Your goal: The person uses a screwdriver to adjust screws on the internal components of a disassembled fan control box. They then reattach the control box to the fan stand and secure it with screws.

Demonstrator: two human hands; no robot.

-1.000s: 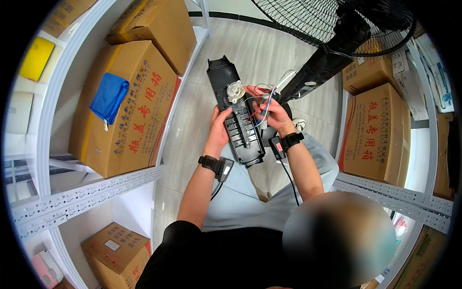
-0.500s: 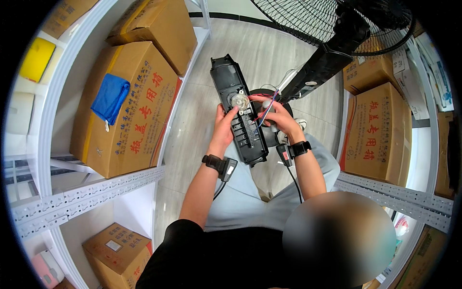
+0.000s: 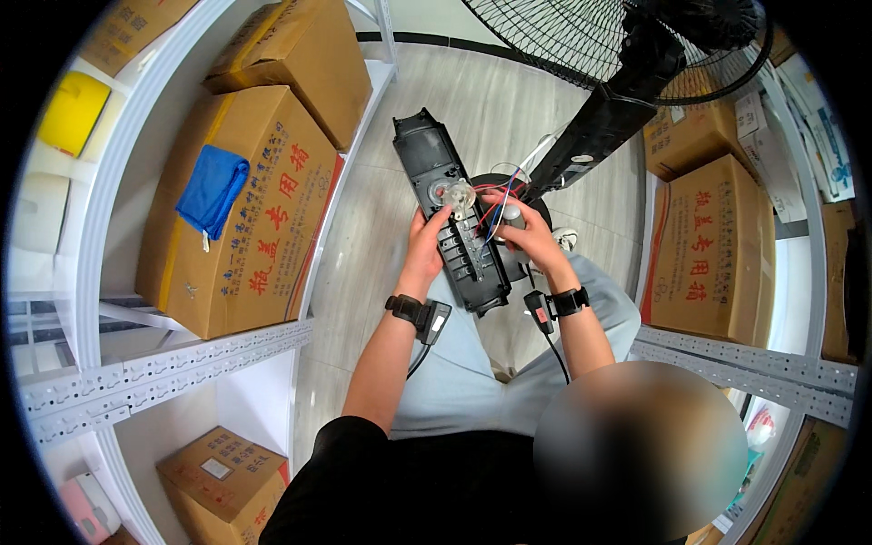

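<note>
My left hand [image 3: 425,250] grips the left side of a long black plastic panel [image 3: 418,145], thumb beside a translucent round part [image 3: 459,197] mounted or resting on it; I cannot tell which. A row of switches [image 3: 459,245] lines the panel's lower half. Red, blue and white wires [image 3: 509,186] run from it toward a fan's black pole [image 3: 586,141]. My right hand [image 3: 536,238] is curled at the panel's right side among these wires, around a grey cylinder [image 3: 511,216]. Black straps with cabled boxes circle both wrists.
The fan's cage [image 3: 554,36] overhangs at upper right. White metal racks [image 3: 109,363] on both sides hold cardboard boxes [image 3: 708,254]; a blue cloth [image 3: 209,186] lies on a left box. The person's legs [image 3: 454,381] are below the panel, above a grey floor [image 3: 354,272].
Both hands and the panel have shifted slightly right. The translucent part has moved right and down relative to the panel since the first frame, and the wires have shifted around my right fingers.
</note>
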